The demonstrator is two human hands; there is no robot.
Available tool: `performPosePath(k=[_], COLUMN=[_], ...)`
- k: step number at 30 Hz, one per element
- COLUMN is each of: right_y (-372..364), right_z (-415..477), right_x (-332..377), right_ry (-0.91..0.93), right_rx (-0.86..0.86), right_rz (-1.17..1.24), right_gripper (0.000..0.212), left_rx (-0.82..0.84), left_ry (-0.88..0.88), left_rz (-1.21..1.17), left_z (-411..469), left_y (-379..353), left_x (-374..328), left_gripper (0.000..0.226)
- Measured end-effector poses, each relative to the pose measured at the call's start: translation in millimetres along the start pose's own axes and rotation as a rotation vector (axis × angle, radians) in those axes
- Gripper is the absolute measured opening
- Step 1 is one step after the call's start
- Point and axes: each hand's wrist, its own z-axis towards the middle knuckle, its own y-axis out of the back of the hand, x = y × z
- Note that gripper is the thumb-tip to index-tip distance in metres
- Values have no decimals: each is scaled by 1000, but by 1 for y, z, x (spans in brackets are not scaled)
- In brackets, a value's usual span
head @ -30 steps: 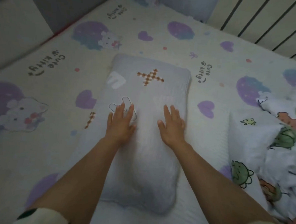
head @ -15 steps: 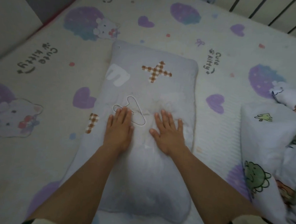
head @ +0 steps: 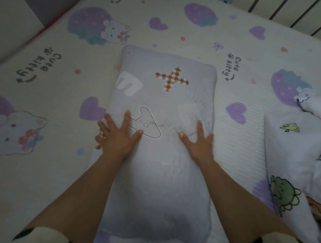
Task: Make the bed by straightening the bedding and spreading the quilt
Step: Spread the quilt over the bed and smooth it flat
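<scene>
While both palms lie flat, I see the pillow [head: 160,157] in the middle of the bed, resting on the kitty-print sheet [head: 45,172]. Its long axis runs from my near side away toward the top of the view, leaning slightly to the right. One short end is close to me and the other points at the far edge of the mattress. A brown plaid cross [head: 171,79] sits near that far end, and an outlined letter shape [head: 145,125] lies around the middle. My left hand [head: 117,138] presses on the pillow's left edge with its fingers spread wide, the outer ones reaching past the edge over the sheet. My right hand [head: 199,142] presses near the right edge, also splayed, with the thumb pointing inward. Neither hand grips anything. To the right, a white quilt [head: 300,162] printed with green dinosaurs lies bunched up, with a strip of bare sheet between it and the pillow. Dark slats [head: 296,17] cross the upper right corner beyond the mattress, and a grey panel [head: 41,6] stands at the upper left.
</scene>
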Motion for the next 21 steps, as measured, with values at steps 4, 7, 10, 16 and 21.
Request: performPosePath(k=[4,7,10,16,21], right_y=[0,4,2,-14,-43], right_z=[10,8,-1,-34,-53], right_x=[0,8,23,72,139], right_ry=[-10,46,99,166,158], right_rx=[25,11,-95,-335,-503], right_rz=[110,226,180,134,198], right_gripper=[103,103,94,76,73], left_rx=[23,67,67,-5,-83], left_ry=[39,19,-40,-238,-382], left_rz=[-25,-96,-199,-220,-164], left_z=[15,27,32,53,94], left_y=[8,13,22,65,135], left_x=[8,8,7,12,30], left_gripper=[89,97,91,76,71])
